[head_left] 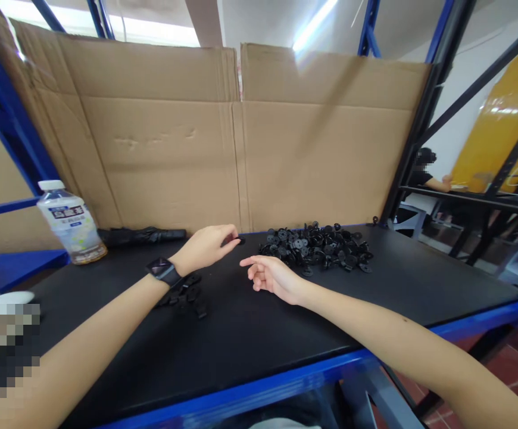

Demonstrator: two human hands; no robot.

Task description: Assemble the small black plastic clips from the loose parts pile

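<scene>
A small black part [241,240] sits pinched between the thumb and forefinger of a worker's left hand [208,244], just left of a large heap of black parts [315,247] on a dark desk [241,351]. The right hand [272,277] hovers near the heap's left front edge, loosely spread with palm partly in view, its index finger stretched toward the left and the other fingers half curled. The heap itself is made up of many pieces, some of them round discs with holes. Well to its left and nearer the worker lies a smaller group of black parts [190,295], partly hidden by the left wrist, which wears a dark watch [164,271]. One stray black piece [374,220] rests beyond the heap's right side. Left of the heap, toward the back of the desk, lies a long, dark, wrinkled bundle [143,236]; farther left stands a clear bottle [71,223] with a white cap and a printed label. Cardboard panels [321,149] rise behind the heap. Far to its right, past a black post [420,131], another person [422,176] sits with one arm reaching forward.
</scene>
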